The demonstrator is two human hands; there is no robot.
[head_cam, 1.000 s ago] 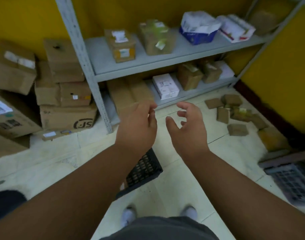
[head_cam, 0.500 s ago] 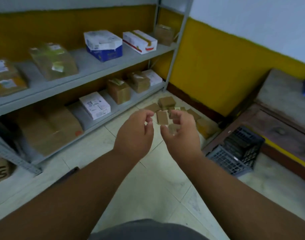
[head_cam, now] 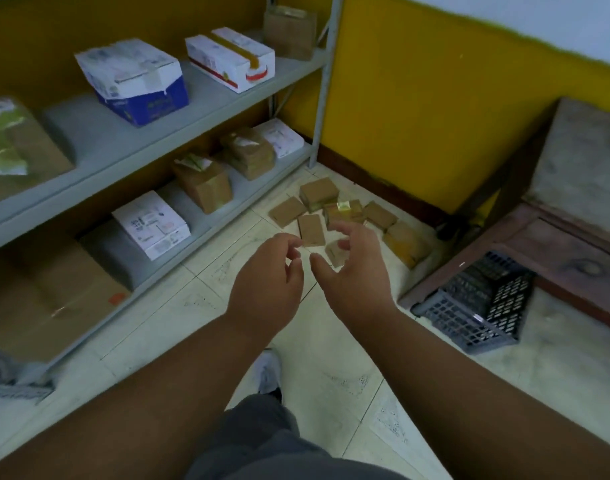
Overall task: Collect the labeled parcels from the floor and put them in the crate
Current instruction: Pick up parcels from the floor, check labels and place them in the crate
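From the head camera, both arms reached forward over a pale tiled floor (head_cam: 165, 327). The left hand (head_cam: 265, 282) hung with its fingers loosely curled and nothing between them. The right hand (head_cam: 354, 271) sat just beside it, thumb spread toward the left hand and fingers bent in a relaxed arc, also holding nothing. The two hands were close but apart.

Beyond the fingertips of both hands lay the parcels (head_cam: 319, 194), a loose cluster of small brown cardboard packets on the floor near the corner of the yellow wall (head_cam: 418, 109). One flat parcel (head_cam: 311, 229) showed just past the gap between the hands, and another was partly hidden behind the right hand's fingers. One packet in the cluster carried a shiny yellowish label; whether the rest were labelled could not be told.

To the right of the right hand, well apart from it, a dark slatted crate (head_cam: 483, 306) rested tilted on the floor against a wooden cabinet (head_cam: 556, 237).

To the left of the left hand stood a grey metal shelf unit (head_cam: 206, 98) carrying white and brown boxes on two levels. Below the hands, between the forearms, a white shoe (head_cam: 269, 370) and grey trousers (head_cam: 262, 441) were visible.
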